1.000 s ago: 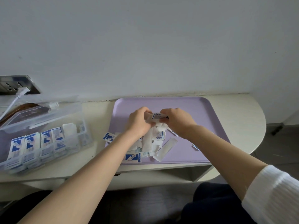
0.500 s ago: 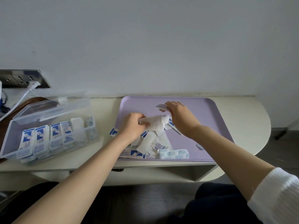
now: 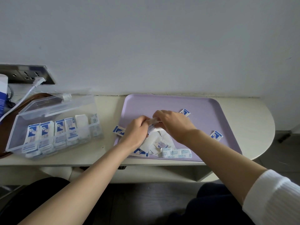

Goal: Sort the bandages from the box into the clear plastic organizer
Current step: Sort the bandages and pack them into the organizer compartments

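A heap of white and blue wrapped bandages (image 3: 159,146) lies on the lilac tray (image 3: 201,108). My left hand (image 3: 137,131) grips a stack of white bandages (image 3: 151,126) above the heap. My right hand (image 3: 172,122) meets it from the right and pinches the same stack at its top. The clear plastic organizer (image 3: 53,132) stands open to the left, its compartments holding upright rows of bandages. Single bandages lie apart on the tray at the back (image 3: 185,112), at the right (image 3: 215,135) and over the left rim (image 3: 118,130).
The organizer's clear lid (image 3: 56,103) leans back toward the wall. A wall socket strip (image 3: 27,75) with a white plug and cable sits at the far left, beside a blue and white box (image 3: 2,95). The table's rounded edge (image 3: 269,132) ends right of the tray.
My right hand came back from the tray's rear to my left hand and took hold of the stack. A single bandage now lies at the back of the tray.
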Demonstrator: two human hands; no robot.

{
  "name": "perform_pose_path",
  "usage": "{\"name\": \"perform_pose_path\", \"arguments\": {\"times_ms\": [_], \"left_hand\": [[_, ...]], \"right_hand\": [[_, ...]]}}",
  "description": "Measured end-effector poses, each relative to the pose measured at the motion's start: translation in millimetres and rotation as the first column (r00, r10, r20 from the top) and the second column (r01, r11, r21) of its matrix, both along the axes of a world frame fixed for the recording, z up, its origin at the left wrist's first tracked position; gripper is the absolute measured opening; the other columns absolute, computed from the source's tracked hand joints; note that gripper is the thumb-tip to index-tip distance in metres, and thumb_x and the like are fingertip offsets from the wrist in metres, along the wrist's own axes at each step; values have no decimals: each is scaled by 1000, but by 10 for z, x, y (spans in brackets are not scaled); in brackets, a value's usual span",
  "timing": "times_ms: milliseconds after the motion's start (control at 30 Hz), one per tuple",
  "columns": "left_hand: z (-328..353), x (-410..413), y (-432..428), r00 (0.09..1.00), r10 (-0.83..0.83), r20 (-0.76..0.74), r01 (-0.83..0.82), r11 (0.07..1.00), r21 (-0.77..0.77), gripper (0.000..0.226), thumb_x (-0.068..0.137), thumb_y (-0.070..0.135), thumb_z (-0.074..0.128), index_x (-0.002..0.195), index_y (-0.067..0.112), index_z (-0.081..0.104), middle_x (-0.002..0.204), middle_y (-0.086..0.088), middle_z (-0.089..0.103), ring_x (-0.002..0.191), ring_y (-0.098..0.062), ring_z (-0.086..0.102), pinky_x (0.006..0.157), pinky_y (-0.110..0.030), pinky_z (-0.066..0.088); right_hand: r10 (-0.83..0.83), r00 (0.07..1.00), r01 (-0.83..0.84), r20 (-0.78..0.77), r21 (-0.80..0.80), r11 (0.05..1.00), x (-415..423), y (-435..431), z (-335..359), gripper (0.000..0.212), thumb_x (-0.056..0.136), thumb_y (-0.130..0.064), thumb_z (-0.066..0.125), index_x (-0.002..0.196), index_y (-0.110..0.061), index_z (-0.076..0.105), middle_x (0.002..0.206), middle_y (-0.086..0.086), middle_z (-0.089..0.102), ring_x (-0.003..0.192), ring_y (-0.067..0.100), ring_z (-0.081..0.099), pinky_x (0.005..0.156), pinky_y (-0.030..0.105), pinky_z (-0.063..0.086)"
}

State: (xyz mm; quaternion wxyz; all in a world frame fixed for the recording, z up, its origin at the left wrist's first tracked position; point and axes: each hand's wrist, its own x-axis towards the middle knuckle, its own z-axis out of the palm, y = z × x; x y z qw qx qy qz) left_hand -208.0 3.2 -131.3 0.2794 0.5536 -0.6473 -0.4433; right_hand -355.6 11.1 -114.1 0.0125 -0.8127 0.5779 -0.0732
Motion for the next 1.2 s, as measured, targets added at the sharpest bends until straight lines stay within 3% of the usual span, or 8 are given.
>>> {"name": "perform_pose_path", "arguments": {"times_ms": [67,167,367,567,733,933,1067,1200], "left_hand": [[-17,-5,38,999,-32,-30,33,999,33,21,97,31,46,87,17,58,78,1,60,69,-17,55,66,-29,41],[-73,27,41,980,-77,186,93,992,-82,6,91,27,58,92,20,57,85,6,62,81,-16,59,67,-27,41],[-139,90,12,855,-6,518,180,941,-286,13,91,18,54,92,8,61,94,-10,61,94,-31,54,72,-34,37],[-240,76,32,777,-138,614,343,911,-228,27,90,1,45,115,6,50,117,-12,46,109,-30,44,90,-36,36],[-245,14,73,716,-96,692,336,916,-220,26,89,1,37,116,2,39,120,-16,43,111,-29,42,88,-31,34],[-226,66,59,741,-82,666,308,923,-229,21,92,4,36,113,2,40,116,-14,44,109,-29,42,86,-30,32],[-274,94,51,634,-55,771,316,929,-194,35,92,5,33,127,3,33,127,-14,41,114,-30,39,93,-31,30],[-248,90,59,620,-69,782,335,924,-184,39,90,0,34,128,3,33,129,-15,39,115,-30,38,96,-32,31]], "right_hand": [[-5,1000,5,4,20,1000,17,8,-18,24,97,-28,46,114,-13,53,110,4,55,93,28,59,64,34,39],[1,1000,-1,-19,16,1000,37,19,-34,23,95,-27,50,109,-12,59,112,6,48,101,25,51,67,32,32],[-167,985,163,38,92,982,62,49,-198,36,94,-38,48,124,-17,48,131,0,41,123,20,37,103,26,24],[-304,890,166,341,379,910,180,110,-265,55,88,4,49,138,-3,26,137,15,28,129,27,33,96,17,23],[-204,947,103,249,366,925,320,148,-360,59,87,8,40,142,1,18,147,17,17,139,28,18,107,21,14],[-192,934,131,301,211,969,305,121,-341,62,82,18,37,140,-1,26,140,14,30,134,24,28,107,21,21],[-165,978,133,126,230,964,287,143,-369,52,85,11,36,136,-1,31,137,15,32,131,27,28,107,23,19],[-132,991,126,18,210,970,274,136,-359,50,83,11,38,132,2,33,137,18,31,131,30,26,108,28,18]]}}
